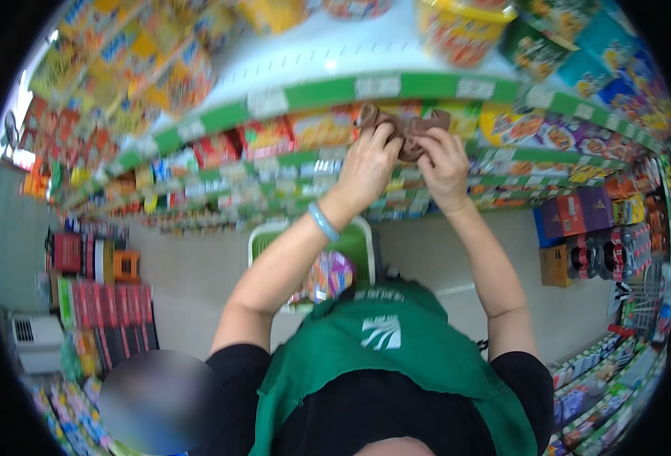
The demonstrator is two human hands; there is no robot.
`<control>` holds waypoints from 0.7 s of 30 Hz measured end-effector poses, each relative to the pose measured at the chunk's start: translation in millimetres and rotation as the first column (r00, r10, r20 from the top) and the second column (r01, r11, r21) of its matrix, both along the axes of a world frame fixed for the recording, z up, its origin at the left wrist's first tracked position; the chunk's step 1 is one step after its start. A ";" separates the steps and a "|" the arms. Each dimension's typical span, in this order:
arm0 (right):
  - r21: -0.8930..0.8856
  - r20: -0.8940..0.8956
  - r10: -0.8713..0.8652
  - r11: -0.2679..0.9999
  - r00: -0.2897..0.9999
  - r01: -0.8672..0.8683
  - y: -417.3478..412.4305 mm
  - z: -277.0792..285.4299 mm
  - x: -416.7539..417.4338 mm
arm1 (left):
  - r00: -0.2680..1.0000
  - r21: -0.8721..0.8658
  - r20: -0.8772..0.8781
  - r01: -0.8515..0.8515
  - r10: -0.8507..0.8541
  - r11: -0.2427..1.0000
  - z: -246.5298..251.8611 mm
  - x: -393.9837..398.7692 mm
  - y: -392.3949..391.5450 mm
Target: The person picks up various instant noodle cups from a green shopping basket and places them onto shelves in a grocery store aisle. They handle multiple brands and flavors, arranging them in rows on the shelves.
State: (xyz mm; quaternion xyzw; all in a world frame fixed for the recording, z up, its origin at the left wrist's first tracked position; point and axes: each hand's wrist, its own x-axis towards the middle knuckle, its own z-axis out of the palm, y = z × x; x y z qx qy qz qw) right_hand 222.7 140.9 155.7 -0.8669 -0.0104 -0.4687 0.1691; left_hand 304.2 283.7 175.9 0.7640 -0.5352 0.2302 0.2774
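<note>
A crumpled brown cloth [409, 147] is bunched between both hands, close to the front of a store shelf. My left hand [371, 159], with a pale blue bangle [324, 222] on its wrist, grips one end of it. The other end is pinched by the fingers of my right hand [444, 165]. Just beyond the hands runs the shelf's green price-label edge [324, 90]. The white shelf board [335, 51] above it carries a yellow-lidded instant noodle tub [465, 28]. Bagged noodles [264, 137] line the level below.
Below my arms a green and white basket [369, 245] stands on the floor, with a colourful packet [331, 275] in it. Stacked cartons [110, 305] are at left; boxes [578, 212] and shrink-wrapped dark bottles [609, 251] stand at right. More stocked shelves [603, 387] curve along the lower right.
</note>
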 end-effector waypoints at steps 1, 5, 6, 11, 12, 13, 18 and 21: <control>0.057 -0.027 0.021 0.998 0.999 -0.019 8.5 -15.9 -9.4 | 0.995 0.059 -0.101 0.015 -0.009 0.998 -12.3 -3.3 13.8; 0.343 -0.347 0.225 0.934 0.911 -0.100 50.1 -97.0 -37.3 | 0.921 0.155 -0.389 0.028 0.034 0.988 -83.9 -10.7 72.7; 0.415 -0.427 0.249 0.908 0.869 -0.056 61.7 -123.0 -40.7 | 0.886 0.194 -0.455 -0.001 0.091 0.981 -108.1 -13.1 85.1; 0.385 -0.688 0.249 0.922 0.682 0.052 99.1 -202.4 -48.4 | 0.789 0.380 -0.530 -0.106 0.310 0.919 -209.3 -29.6 114.8; 0.372 -0.736 0.224 0.922 0.639 0.105 104.8 -222.8 -47.8 | 0.774 0.461 -0.518 -0.107 0.365 0.881 -226.8 -29.5 114.5; 0.390 -0.743 0.275 0.919 0.610 0.060 108.8 -245.7 -49.5 | 0.756 0.538 -0.500 -0.111 0.423 0.835 -245.5 -31.9 115.6; 0.590 -0.767 0.504 0.797 0.396 0.128 116.0 -310.4 -63.7 | 0.826 0.631 -0.359 -0.129 0.435 0.765 -282.2 -54.9 138.4; 0.381 -0.836 0.312 0.922 0.452 0.068 123.0 -297.9 -74.8 | 0.799 0.478 -0.380 -0.262 0.466 0.838 -255.8 -66.0 175.6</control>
